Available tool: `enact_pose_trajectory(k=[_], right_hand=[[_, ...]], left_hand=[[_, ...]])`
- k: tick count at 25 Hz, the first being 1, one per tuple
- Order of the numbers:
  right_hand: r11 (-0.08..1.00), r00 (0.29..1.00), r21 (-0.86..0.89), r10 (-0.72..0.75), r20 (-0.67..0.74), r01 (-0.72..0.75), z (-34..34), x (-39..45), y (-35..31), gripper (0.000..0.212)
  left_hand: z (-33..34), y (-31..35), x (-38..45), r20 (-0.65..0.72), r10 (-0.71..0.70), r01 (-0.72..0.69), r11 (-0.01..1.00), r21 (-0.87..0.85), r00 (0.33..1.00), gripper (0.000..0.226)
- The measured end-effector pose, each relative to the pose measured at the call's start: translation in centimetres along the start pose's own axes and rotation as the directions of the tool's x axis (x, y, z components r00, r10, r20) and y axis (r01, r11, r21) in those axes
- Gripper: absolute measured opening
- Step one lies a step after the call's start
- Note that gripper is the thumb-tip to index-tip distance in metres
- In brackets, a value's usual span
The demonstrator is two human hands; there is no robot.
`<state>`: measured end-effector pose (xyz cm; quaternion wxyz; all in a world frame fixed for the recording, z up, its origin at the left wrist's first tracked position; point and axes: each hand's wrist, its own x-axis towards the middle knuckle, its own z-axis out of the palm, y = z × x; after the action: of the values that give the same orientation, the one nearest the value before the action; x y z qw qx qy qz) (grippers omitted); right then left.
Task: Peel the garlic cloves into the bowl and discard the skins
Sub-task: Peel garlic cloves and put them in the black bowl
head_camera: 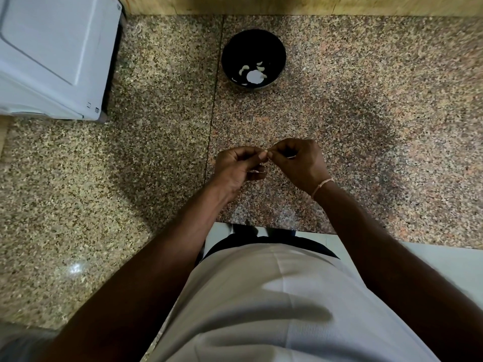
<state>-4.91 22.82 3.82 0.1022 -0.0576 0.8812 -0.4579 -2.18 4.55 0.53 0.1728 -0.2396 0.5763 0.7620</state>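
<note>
Your two hands meet just above the bench (366,105), fingertips touching. Your left hand (239,167) has its fingers curled with thumb and forefinger pinched together, and your right hand (300,160) pinches in from the other side. Whatever you hold, most likely a garlic clove, is almost wholly hidden between the fingertips, so its long axis cannot be told. A pale sliver shows under the left fingers, but whether it is skin or clove cannot be told either. The bowl (279,48) stands well apart from both grips, straight ahead of you, toward the back edge of the bench, and slightly nearer your left hand's line. Inside it lie several pale peeled cloves (252,74), gathered on the near side of its dark bottom. Judged from this, the clove's trip is forward, away from your body. No place for the skins shows.
</note>
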Motion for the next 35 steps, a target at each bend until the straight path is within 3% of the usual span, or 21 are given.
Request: enact_pose_trajectory(k=[7,15,25,35], right_hand=[[1.000,1.000,0.017,0.001,0.012,-0.001,0.4,0.2,0.1,0.013],[0.999,0.998,0.033,0.008,0.058,-0.010,-0.1,0.7,0.1,0.012],[1.000,0.997,0.005,0.029,0.075,-0.029,0.4,0.0,0.2,0.020],[0.892,0.958,0.354,0.233,0.169,-0.280,0.8,0.2,0.4,0.018]], left_hand=[[-0.1,0.1,0.1,0.024,0.056,-0.058,0.997,0.057,0.998,0.010],[0.5,0.6,-0.4,0.038,0.152,-0.155,0.985,0.080,0.988,0.014],[0.9,0.6,-0.7,0.081,0.143,-0.148,0.987,0.066,0.986,0.013],[2.1,0.1,-1.0,-0.031,0.090,-0.093,0.987,-0.128,0.996,0.013]])
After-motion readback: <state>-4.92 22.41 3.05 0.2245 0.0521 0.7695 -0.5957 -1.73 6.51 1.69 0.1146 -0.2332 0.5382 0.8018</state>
